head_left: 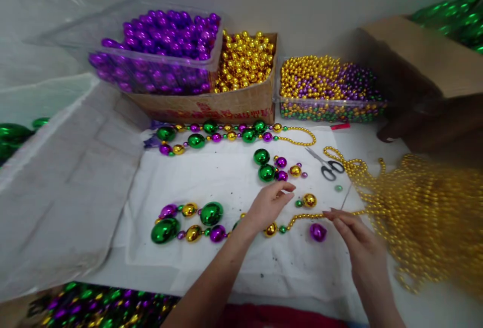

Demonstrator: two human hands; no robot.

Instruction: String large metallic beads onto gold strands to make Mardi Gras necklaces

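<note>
My left hand (272,201) hovers over the white cloth with its thumb and fingers apart, holding nothing I can see. It is nearest to purple balls (281,163) and a large green ball (266,173). My right hand (354,235) is closed in a pinch, and a thin needle (346,197) sticks up from its fingers. At those fingertips runs a strand of small gold beads (305,216). The strand joins a partly strung necklace (193,233) of green, gold and purple balls, partly hidden by my left forearm. A gold ball (310,200) and a purple ball (318,232) lie close by.
Black-handled scissors (329,171) lie near a big pile of gold bead strands (418,217). Another necklace (196,141) lies behind. At the back stand a bin of purple balls (151,61), a cardboard box (181,106) of gold balls and a bin of small mixed beads (320,101).
</note>
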